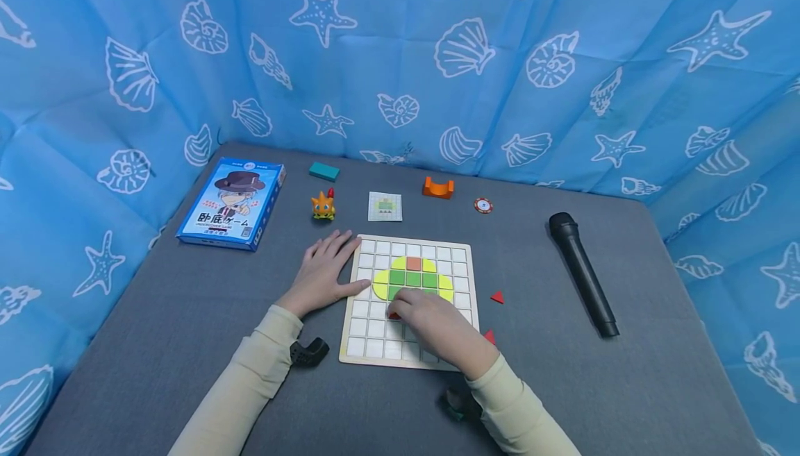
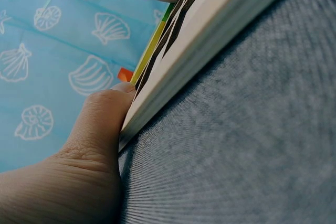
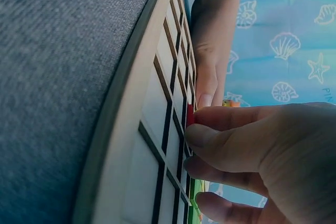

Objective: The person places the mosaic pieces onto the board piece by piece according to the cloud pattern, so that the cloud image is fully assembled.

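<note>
A wooden grid board [image 1: 365,347] with white squares lies on the table, bearing green squares [image 1: 413,278], yellow rounded pieces [image 1: 380,285] and an orange-brown square [image 1: 414,264]. My right hand [image 1: 440,324] reaches over the lower middle of the board. Between its thumb and index finger it pinches a small red piece [image 3: 190,114] at the grid; its full shape is hidden. My left hand [image 1: 325,270] rests at the board's upper left edge with fingers spread, its thumb [image 2: 100,121] touching the rim. Two red triangles [image 1: 497,297] lie right of the board, one partly covered.
Behind the board lie a pattern card [image 1: 385,207], an orange figurine [image 1: 323,207], a teal block [image 1: 324,171], an orange curved block [image 1: 438,188] and a poker chip [image 1: 483,205]. A blue game box [image 1: 231,203] sits left, a black microphone [image 1: 584,275] right. A patterned curtain [image 1: 400,60] borders the table.
</note>
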Action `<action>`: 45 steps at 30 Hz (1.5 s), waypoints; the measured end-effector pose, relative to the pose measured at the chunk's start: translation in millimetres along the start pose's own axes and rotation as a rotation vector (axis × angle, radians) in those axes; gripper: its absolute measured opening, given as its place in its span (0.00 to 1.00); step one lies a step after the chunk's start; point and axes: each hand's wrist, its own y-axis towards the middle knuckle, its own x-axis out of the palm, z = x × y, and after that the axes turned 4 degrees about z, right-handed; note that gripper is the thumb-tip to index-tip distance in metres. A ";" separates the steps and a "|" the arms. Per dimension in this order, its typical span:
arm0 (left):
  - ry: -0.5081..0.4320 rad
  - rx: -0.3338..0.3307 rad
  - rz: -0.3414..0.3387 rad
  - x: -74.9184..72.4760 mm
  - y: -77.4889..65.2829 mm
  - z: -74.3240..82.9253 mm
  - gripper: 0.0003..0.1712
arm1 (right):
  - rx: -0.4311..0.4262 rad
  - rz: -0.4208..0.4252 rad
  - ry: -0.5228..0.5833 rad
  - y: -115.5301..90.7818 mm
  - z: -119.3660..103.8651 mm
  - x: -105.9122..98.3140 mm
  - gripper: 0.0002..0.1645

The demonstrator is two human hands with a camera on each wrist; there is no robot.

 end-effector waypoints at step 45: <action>-0.002 -0.008 0.001 0.3 0.7 0.1 0.52 | 0.331 0.149 -0.113 -69.5 80.1 -28.2 0.14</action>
